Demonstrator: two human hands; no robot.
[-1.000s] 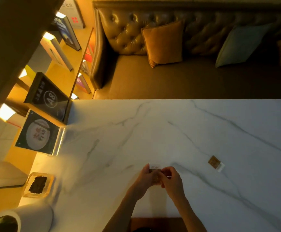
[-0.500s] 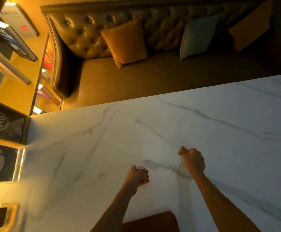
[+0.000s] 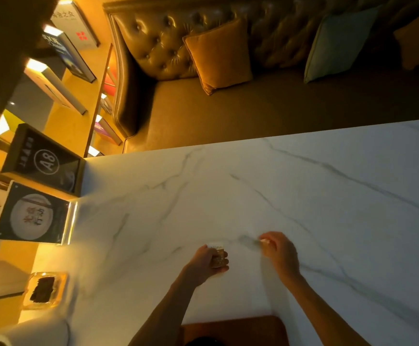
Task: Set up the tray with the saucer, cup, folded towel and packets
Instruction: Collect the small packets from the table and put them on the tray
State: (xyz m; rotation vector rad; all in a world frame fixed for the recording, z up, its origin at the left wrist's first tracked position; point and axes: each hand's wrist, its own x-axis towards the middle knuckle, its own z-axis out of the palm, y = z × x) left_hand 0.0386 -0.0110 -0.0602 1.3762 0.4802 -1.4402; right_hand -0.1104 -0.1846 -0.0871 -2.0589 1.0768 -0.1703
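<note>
My left hand [image 3: 207, 264] is closed on small brown and white packets [image 3: 217, 253] just above the white marble table [image 3: 278, 196], near its front edge. My right hand [image 3: 279, 253] is a hand's width to the right, fingers pinched on another small packet [image 3: 264, 242] whose pale end shows at the fingertips. No tray, saucer, cup or towel is in view.
A wooden chair back [image 3: 233, 329] sits at the table's near edge. A glass ashtray [image 3: 44, 290] and a white roll [image 3: 28, 332] lie at the left end. Sign stands [image 3: 32, 213] line the left edge. A leather sofa [image 3: 253, 71] with cushions runs behind.
One second ago both hands held packets together. My right hand reached right, picked up the brown packet from the table and has drawn back toward my left hand.
</note>
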